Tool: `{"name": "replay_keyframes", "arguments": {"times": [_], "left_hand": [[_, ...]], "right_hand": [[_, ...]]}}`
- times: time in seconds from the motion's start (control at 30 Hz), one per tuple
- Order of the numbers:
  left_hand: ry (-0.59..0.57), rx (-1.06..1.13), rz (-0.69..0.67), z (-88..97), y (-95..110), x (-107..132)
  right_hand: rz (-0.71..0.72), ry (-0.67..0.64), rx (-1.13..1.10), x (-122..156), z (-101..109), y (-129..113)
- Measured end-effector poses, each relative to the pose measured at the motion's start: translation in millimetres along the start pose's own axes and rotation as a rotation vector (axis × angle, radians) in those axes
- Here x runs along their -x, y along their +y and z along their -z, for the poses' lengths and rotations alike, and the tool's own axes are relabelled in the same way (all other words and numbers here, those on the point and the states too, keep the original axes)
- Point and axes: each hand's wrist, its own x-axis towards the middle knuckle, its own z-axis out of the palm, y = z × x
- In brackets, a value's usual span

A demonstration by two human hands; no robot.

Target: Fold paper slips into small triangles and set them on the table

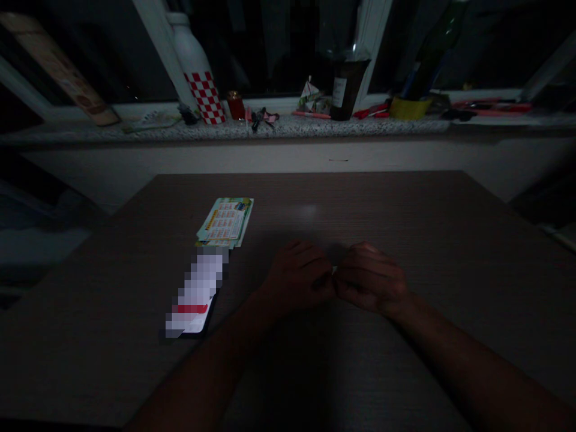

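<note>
Low over the middle of the table, my left hand (302,273) and my right hand (369,277) meet with fingers curled in. A tiny pale sliver shows between their fingertips; the hands hide the rest, and its kind cannot be made out. To the left of my left hand lies a phone (200,288) with its screen lit and partly blurred out. Just beyond the phone is a small stack of printed cards (225,221), pale green and yellow with rows of red print.
Along the granite windowsill (288,126) stand a white bottle with red checks (204,90), a small red jar (235,105), a dark plastic cup (347,90) and a green bottle (434,54). Red pens (499,108) lie at its right. The wooden table (450,240) is dimly lit.
</note>
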Motion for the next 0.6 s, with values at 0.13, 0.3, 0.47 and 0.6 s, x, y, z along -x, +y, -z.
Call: {"name": "replay_keyframes", "arguments": {"times": [0.13, 0.3, 0.47, 0.6], "left_hand": [[-0.011, -0.020, 0.029, 0.3, -2.4, 1.7], [-0.013, -0.039, 0.061, 2.0, -7.8, 3.1], [-0.003, -0.030, 0.084, 4.1, -9.0, 3.0], [0.017, -0.042, 0.130, 5.5, -14.3, 5.8]], "right_hand": [[0.100, 0.069, 0.011, -4.8, 2.5, -3.1], [0.079, 0.080, 0.033, -7.0, 6.7, -6.1], [0.074, 0.101, 0.053, -10.8, 9.8, -10.0], [0.045, 0.115, 0.052, -11.4, 12.8, -10.8]]}}
